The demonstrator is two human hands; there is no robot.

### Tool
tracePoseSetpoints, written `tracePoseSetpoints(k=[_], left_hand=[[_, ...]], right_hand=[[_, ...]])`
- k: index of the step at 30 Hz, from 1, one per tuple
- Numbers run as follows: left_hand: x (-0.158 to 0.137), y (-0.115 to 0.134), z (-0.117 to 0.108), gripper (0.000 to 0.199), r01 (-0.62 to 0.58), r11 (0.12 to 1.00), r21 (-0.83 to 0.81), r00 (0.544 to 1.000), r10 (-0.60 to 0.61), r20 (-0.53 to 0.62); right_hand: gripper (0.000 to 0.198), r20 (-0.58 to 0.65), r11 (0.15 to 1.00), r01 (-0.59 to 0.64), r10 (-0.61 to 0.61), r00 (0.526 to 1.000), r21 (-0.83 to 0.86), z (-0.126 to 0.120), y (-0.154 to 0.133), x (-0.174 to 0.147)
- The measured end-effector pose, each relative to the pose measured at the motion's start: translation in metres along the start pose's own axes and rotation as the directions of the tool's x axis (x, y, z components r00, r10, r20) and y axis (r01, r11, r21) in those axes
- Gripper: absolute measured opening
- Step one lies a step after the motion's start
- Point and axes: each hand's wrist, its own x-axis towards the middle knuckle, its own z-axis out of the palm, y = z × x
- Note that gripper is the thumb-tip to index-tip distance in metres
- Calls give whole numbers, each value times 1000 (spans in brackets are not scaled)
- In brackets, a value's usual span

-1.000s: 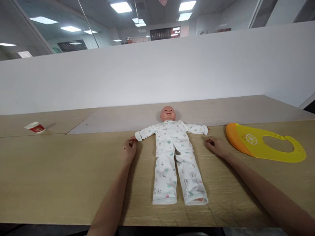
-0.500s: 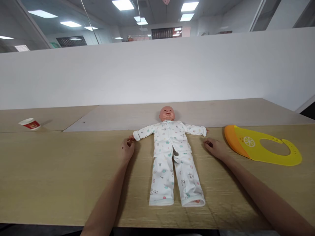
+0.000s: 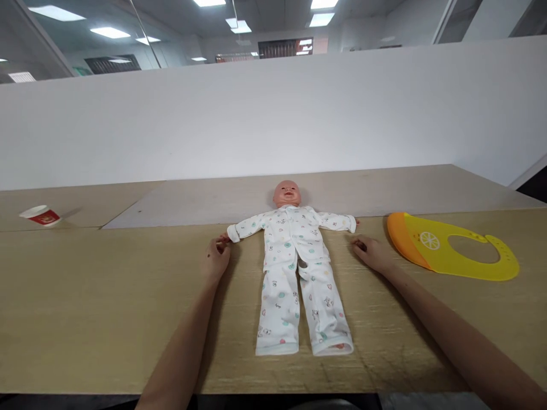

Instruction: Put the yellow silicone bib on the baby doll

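Observation:
A baby doll [image 3: 294, 250] in white printed pyjamas lies on its back on the wooden table [image 3: 106, 296], arms spread, head toward the white partition. My left hand [image 3: 217, 254] rests on the table with its fingertips at the doll's right hand, touching it. My right hand [image 3: 371, 251] lies flat on the table just below the doll's other hand, a little apart from it, fingers loosely curled and holding nothing.
A yellow and orange silicone bib [image 3: 448, 246] lies to the right of my right hand. A red and white paper cup [image 3: 40, 216] lies tipped at the far left. A white partition wall [image 3: 273, 114] stands behind the table.
Both hands and the doll hold the same pose. The view has shifted slightly, so everything sits a little further left and up in the picture.

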Motion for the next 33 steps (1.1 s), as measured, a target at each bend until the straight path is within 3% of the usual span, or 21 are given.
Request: tracePoseSetpoints(k=[18, 23, 28, 33], left_hand=[[-5, 11, -7, 28, 42, 999, 10, 999, -43, 20], [-5, 9, -6, 47, 52, 998, -20, 999, -52, -16], [-5, 11, -8, 30, 24, 999, 47, 999, -26, 37], [-3, 8, -6, 30, 21, 999, 32, 1000, -21, 21]], right_hand=[[26, -3, 1000, 3, -3, 1000, 4, 1, 2, 1], [26, -2, 1000, 2, -2, 1000, 0, 0, -1, 0], [26, -7, 1000, 6, -6, 1000, 12, 0, -1, 0], [28, -10, 1000, 16, -16, 1000, 16, 2, 2, 0]])
